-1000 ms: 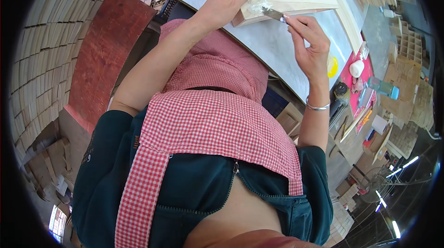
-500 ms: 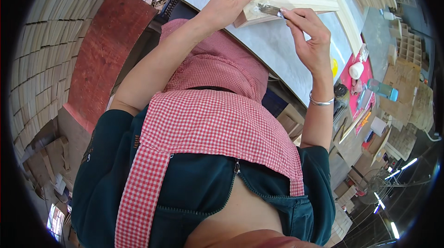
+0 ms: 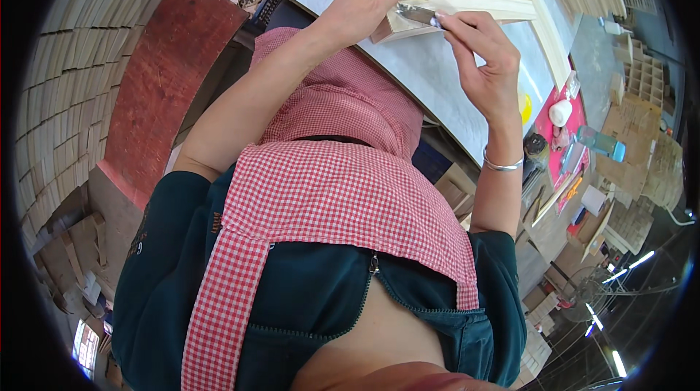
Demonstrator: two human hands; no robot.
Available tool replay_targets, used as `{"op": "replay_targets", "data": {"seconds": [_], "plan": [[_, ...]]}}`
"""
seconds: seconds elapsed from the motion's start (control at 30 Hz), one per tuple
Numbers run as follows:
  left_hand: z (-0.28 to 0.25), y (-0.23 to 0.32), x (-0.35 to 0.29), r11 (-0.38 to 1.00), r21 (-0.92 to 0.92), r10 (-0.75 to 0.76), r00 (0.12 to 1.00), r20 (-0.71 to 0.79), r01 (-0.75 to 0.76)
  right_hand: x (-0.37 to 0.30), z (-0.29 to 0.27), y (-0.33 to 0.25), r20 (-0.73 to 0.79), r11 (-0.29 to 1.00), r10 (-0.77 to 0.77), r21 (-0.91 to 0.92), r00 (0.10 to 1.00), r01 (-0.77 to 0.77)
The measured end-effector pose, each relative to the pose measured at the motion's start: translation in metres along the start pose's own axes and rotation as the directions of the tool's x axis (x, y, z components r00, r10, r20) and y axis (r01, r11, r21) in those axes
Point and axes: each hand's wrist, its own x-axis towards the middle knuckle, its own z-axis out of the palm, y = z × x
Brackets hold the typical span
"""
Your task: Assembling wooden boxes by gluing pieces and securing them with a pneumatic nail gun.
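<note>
A pale wooden piece with a long, slightly curved top lies across the grey-white tabletop. My left hand grips its near-left end, thumb along the upper edge. In my right hand is a small putty knife, pinched between thumb and fingers. Its flat metal blade rests against the face of the wood close to my left fingertips. A whitish smear shows around the blade tip; what it is made of I cannot tell.
More pale wood strips lie beyond the piece. At the right, a pink sheet carries a white roll and small items, near a clear bottle. Stacked wood slats and a red board stand at left.
The putty knife and my right hand have shifted slightly left, bringing the blade closer to my left hand. My left hand keeps its hold on the wood.
</note>
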Motion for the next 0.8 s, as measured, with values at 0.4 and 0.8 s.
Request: {"op": "replay_targets", "data": {"seconds": [0.4,0.8], "plan": [[0.003,0.005,-0.004,0.999,-0.029,-0.038,0.997,-0.070,0.036,-0.006,-0.019,0.011,-0.026,0.995,0.031,-0.092,0.999,-0.033],[0.003,0.000,-0.002,1.000,-0.017,-0.019,0.998,-0.067,0.018,-0.007,-0.037,0.014,0.077,0.992,0.047,-0.118,0.996,-0.038]]}}
